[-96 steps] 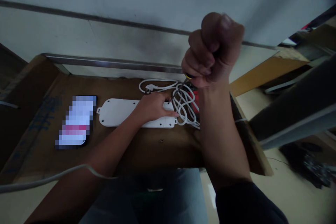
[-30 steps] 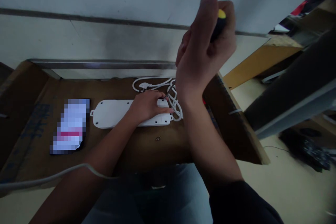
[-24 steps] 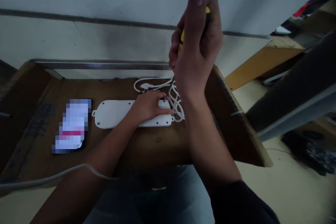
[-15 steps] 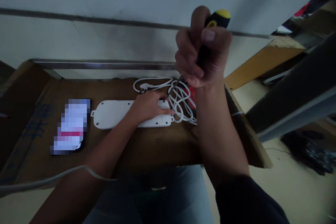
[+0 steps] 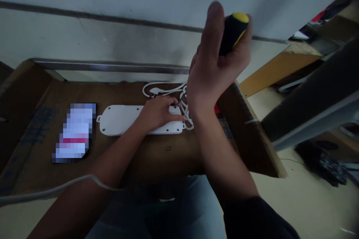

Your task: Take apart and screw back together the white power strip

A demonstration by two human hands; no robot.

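A white power strip (image 5: 126, 117) lies with its holed underside up. My left hand (image 5: 158, 112) rests across its right half and grips it, thumb and fingers on either side of the hole at the upper right corner. My right hand (image 5: 217, 56) is closed around a screwdriver (image 5: 234, 31) with a black and yellow handle, held tilted. Its thin shaft runs down left to that corner hole, near my left fingertips; whether the tip sits inside cannot be made out. Several small screws (image 5: 169, 148) lie just in front of the strip.
A phone (image 5: 74, 132) with a lit, blurred screen lies at the left. Behind the strip are a white plug (image 5: 156, 91) and its coiled cord (image 5: 183, 99), partly hidden by my right arm. Raised wooden sides (image 5: 249, 130) flank the brown work surface, and a pale wall stands behind.
My right hand has twisted around the screwdriver handle, its wrist swinging left and the thumb now at the upper left. My left hand and the power strip keep their places.
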